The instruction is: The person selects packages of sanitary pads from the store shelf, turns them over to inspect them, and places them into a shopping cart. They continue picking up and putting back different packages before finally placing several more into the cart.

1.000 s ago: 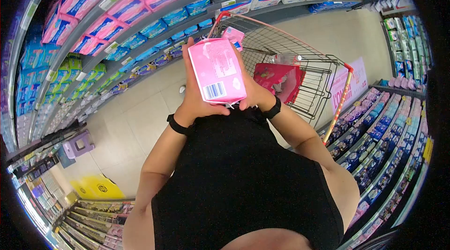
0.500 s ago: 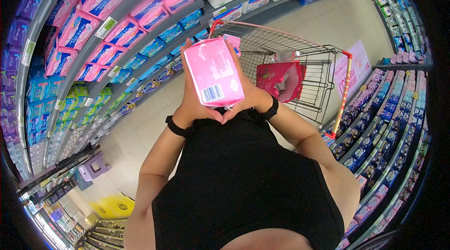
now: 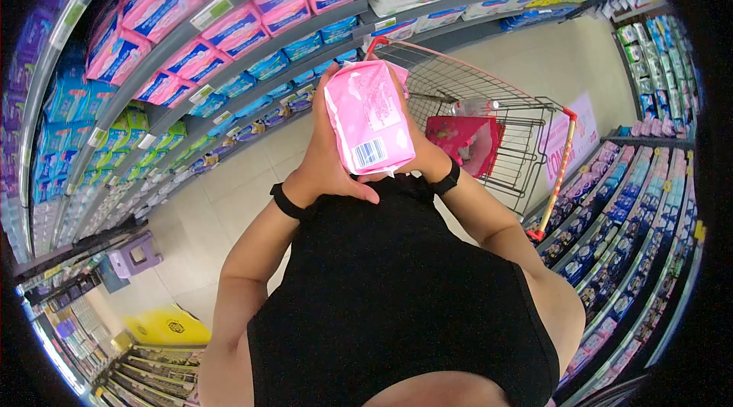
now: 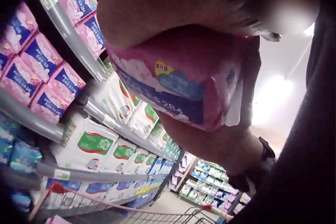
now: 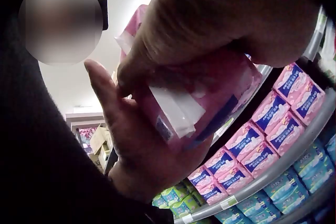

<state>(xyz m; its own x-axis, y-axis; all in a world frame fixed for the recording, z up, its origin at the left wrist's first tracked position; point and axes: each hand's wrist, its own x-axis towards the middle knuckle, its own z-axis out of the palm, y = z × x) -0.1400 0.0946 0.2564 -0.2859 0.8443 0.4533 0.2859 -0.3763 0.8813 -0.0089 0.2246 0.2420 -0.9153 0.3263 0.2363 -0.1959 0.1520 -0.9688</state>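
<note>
Both hands hold a pink plastic-wrapped pack of sanitary pads (image 3: 369, 118) in front of the chest. Its face with the barcode and small print is turned up toward the head view. The left hand (image 3: 324, 159) grips the left side, thumb along the lower edge. On the opposite side the right hand (image 3: 427, 153) grips it, its fingers partly hidden behind the pack. In the left wrist view the pack's front (image 4: 163, 87) shows a blue band marked 284. A white flap (image 5: 176, 108) stands out from the pack's end in the right wrist view.
A wire shopping cart (image 3: 527, 151) stands ahead to the right, holding a red bag (image 3: 462, 143) and a clear bottle (image 3: 473, 107). Shelves of pink packs (image 3: 221, 29) run along the left. More stocked shelves (image 3: 618, 231) line the right. A purple stool (image 3: 136, 256) is on the floor at left.
The head view has swung back and forth, shifting shelves and cart. The pack sits slightly farther right in the view and has tilted a little, still in both hands. The thumbs have shifted along its lower edge.
</note>
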